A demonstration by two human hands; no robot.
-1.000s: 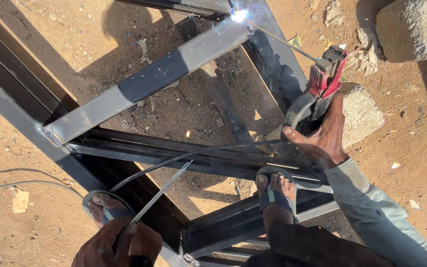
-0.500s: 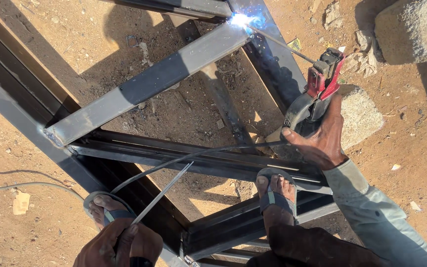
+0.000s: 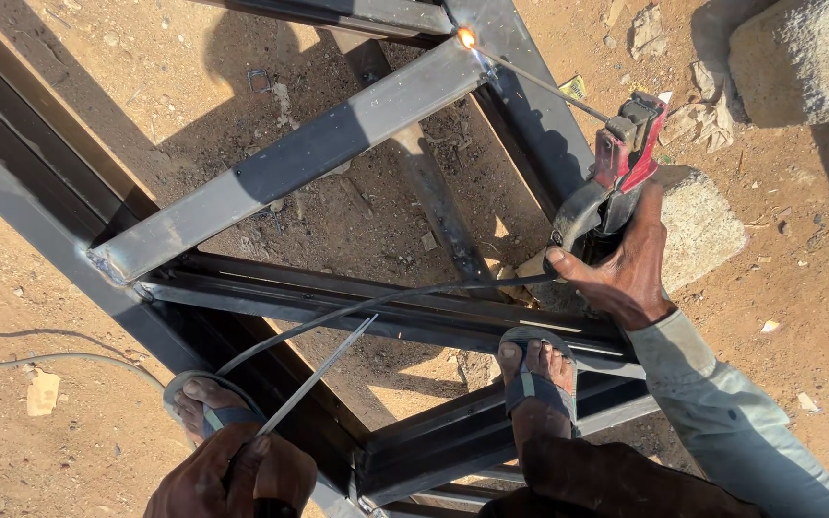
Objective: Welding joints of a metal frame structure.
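Steel rods (image 3: 314,379), thin and grey, stick up and away from my left hand (image 3: 232,475), whose fingers are curled tight around their lower ends at the near edge of the view. Just beyond that hand my left foot in a sandal (image 3: 205,403) rests on the sandy ground, and to its right my other sandalled foot (image 3: 534,376) stands on a dark bar of the metal frame (image 3: 271,173). Farther out, my right hand (image 3: 621,264) is wrapped closed around the grip of a red electrode holder (image 3: 626,163), thumb pointing left. A black cable (image 3: 367,307) runs from under that hand back across the frame. From the holder a welding rod (image 3: 549,88) slants up and left, its tip glowing orange where it touches the frame's far joint (image 3: 465,38). A large stone (image 3: 702,225) lies just right of my right hand.
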